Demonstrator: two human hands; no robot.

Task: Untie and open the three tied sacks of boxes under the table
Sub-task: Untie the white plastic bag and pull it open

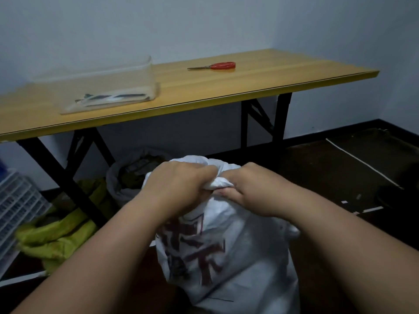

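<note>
A white woven sack (pixel 231 252) with dark red printed characters stands on the floor right in front of me, its neck bunched and knotted at the top. My left hand (pixel 181 189) and my right hand (pixel 251 191) both grip the bunched neck, fingers curled round the white fabric between them. Behind it, under the table, a second white sack (pixel 120 177) stands with its mouth open and dark contents showing. A yellow-green sack (pixel 59 232) lies slumped on the floor at the left, by the table leg.
The wooden folding table (pixel 226 87) with black legs (pixel 281 118) spans the view. Red-handled scissors (pixel 215 65) and a clear plastic tray (pixel 108 87) lie on it. A white crate (pixel 15 200) stands at the far left. White strips (pixel 362 164) litter the dark floor on the right.
</note>
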